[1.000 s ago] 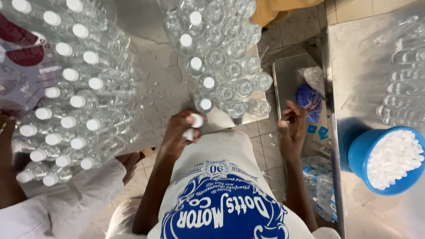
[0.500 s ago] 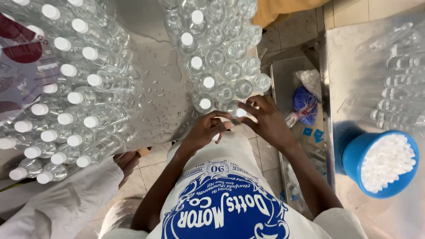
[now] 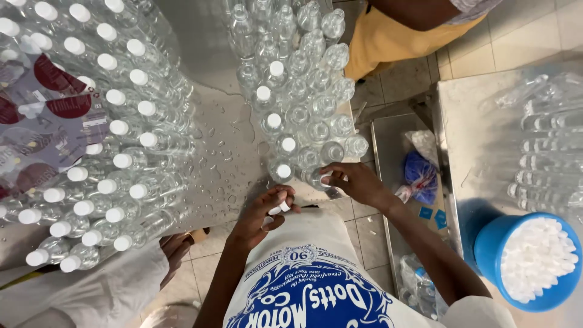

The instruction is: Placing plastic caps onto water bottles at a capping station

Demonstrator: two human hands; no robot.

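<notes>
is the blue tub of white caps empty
No, the blue tub at the right is heaped nearly to its rim with white caps.

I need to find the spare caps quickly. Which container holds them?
Look at the steel table on the right, with bottles lying flat. At its near corner stands a blue tub heaped with white caps, the only coloured round container there.
</notes>
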